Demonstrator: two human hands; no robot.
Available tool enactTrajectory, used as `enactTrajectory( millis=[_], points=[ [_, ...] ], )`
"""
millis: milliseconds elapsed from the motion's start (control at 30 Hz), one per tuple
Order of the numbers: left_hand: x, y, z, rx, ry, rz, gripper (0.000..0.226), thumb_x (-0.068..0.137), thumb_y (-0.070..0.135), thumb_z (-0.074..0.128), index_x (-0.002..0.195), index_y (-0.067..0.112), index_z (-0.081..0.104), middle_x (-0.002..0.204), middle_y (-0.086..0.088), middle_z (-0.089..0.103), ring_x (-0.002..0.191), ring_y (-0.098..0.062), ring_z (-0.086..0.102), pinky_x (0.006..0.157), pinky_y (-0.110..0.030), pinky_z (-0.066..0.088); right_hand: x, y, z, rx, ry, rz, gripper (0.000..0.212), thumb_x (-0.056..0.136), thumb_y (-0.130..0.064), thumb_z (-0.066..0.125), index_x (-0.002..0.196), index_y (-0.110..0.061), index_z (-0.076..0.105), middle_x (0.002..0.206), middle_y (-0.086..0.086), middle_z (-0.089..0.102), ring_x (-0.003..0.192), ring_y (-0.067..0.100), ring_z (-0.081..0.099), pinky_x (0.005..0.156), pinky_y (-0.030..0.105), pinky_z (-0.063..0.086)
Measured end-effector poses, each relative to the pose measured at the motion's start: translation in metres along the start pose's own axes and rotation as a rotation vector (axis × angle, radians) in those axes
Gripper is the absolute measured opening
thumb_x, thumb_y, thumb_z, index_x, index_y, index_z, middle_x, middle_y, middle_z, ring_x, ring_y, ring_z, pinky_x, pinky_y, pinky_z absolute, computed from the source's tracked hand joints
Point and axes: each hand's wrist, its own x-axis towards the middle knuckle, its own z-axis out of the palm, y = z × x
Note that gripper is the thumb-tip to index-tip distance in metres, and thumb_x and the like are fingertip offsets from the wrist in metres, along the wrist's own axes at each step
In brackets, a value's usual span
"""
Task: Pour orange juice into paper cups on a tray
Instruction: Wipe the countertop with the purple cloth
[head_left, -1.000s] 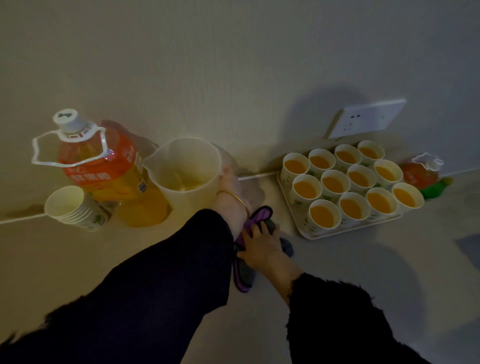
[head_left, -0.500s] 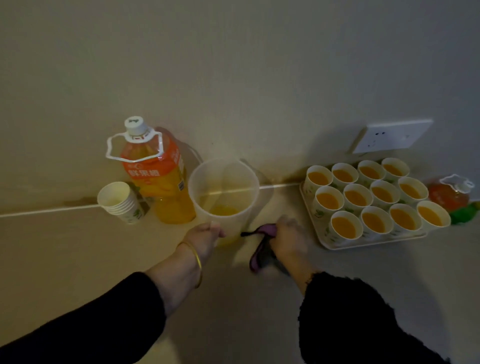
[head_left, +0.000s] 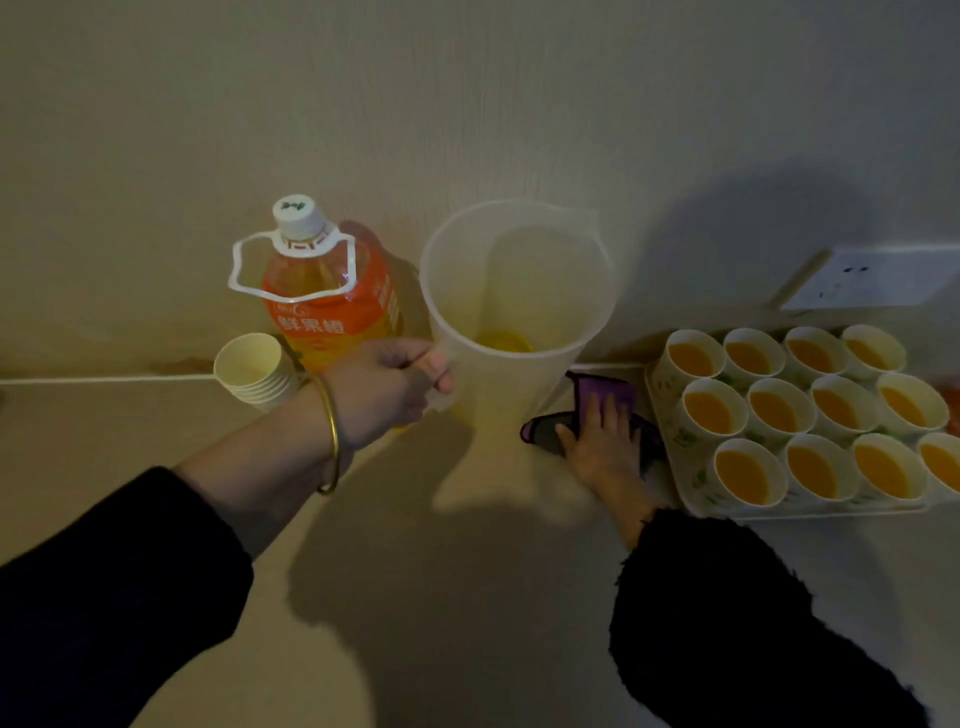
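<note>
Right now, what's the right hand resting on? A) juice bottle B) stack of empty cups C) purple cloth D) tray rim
C: the right hand lies with straight fingers on the purple cloth, while the left hand grips the pitcher by its handle.

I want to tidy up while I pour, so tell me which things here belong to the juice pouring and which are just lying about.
For the job:
plastic pitcher, gripped by the left hand
orange juice bottle
filled paper cups on the tray
stack of empty paper cups

Not part of pouring:
purple cloth, pressed under the flat right hand
wall socket
</note>
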Motion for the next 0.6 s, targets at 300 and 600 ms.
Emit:
enactTrajectory(
  millis=[300, 600],
  points=[
    [0.006, 0.016, -0.02, 0.111, 0.001, 0.049, 0.031, 0.09, 0.029, 0.059, 0.063, 0.014, 0.062, 0.092, -0.033, 0.057, 0.082, -0.024, 0.049, 0.082, -0.042, 0.047, 0.027, -0.059, 0.002, -0.017, -0.073, -0.104, 0.087, 0.092, -0.052, 0.046, 0.152, -0.019, -0.006, 0.159, 0.004, -0.012, 0.145, 0.031, -0.014, 0.116, 0.052, -0.006],
    [0.005, 0.032, -0.034, 0.144, 0.012, 0.111, 0.028, 0.074, 0.04, 0.051, 0.059, 0.019, 0.061, 0.101, -0.032, 0.058, 0.082, -0.025, 0.055, 0.088, -0.046, 0.05, 0.014, -0.116, 0.029, -0.087, -0.187, -0.483, 0.043, 0.099, -0.028, 0.043, 0.138, -0.011, 0.039, 0.139, 0.013, 0.044, 0.129, 0.033, 0.038, 0.108, 0.042, 0.03]
  ],
)
